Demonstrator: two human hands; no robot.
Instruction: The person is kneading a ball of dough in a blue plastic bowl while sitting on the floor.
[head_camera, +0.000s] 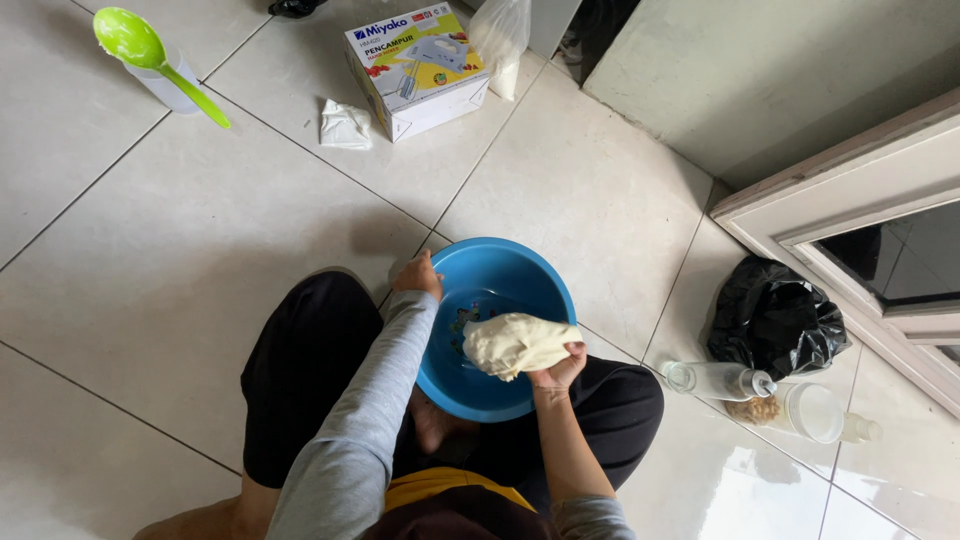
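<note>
Head view, looking down at a person sitting on a tiled floor with legs folded around one blue bowl. The left hand is at the bowl's far-left rim, fingers curled over the edge and gripping it. The right hand is at the near-right rim, fingers closed under one lump of pale dough, holding it up over the inside of the bowl; the dough sags across the fingers and hangs partly above the rim. Both arms wear grey sleeves.

Counted about the floor: one cardboard box with a picture of a hand mixer on top, well beyond the bowl; one small crumpled white packet just left of the box; one clear bag of white powder touching the box's right side. At top left, one clear cup with one green spoon lying across it. On the right, one black plastic bag near a door frame; just in front of it one clear bottle lying on its side, and one clear jar, also on its side, with brown bits inside, beside the bottle
</note>
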